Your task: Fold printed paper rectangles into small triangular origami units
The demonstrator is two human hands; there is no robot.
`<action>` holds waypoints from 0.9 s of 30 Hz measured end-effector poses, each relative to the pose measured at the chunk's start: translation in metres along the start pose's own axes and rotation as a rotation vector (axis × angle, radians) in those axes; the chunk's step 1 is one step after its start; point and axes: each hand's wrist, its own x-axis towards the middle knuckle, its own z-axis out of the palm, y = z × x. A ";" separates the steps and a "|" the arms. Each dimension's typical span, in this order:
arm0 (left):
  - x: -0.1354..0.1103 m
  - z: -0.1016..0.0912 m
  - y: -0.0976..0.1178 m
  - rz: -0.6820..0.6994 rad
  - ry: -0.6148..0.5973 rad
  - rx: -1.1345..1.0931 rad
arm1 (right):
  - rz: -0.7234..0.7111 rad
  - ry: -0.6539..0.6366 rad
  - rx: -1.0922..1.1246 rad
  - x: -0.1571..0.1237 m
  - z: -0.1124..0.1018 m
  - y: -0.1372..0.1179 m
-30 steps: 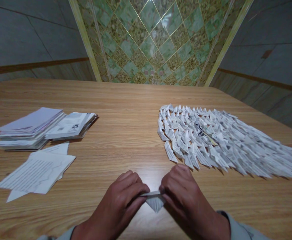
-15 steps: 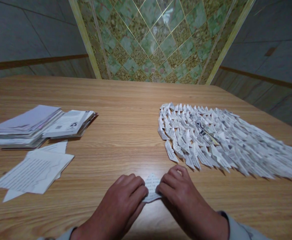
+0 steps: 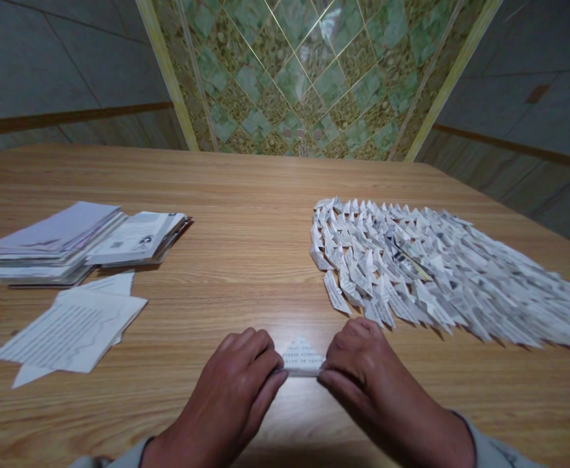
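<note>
A small folded triangle of printed paper (image 3: 302, 357) lies on the wooden table (image 3: 246, 260) near its front edge, point facing away from me. My left hand (image 3: 238, 390) pinches its left corner with fingers closed. My right hand (image 3: 362, 374) pinches its right corner the same way. Both hands rest on the table, knuckles up, with the paper's lower edge between the fingertips.
A wide spread of many folded paper triangles (image 3: 435, 273) covers the table's right side. At the left sit two stacks of printed paper (image 3: 84, 242), and loose sheets (image 3: 70, 328) lie in front of them. A tiled wall (image 3: 294, 71) rises behind.
The paper piece pointed toward me a second ago; it has been flipped and now points away. Both hands stayed at its corners, spreading slightly apart.
</note>
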 end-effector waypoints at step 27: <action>0.005 -0.010 -0.009 -0.058 -0.051 -0.016 | 0.143 0.112 -0.120 0.003 0.010 0.001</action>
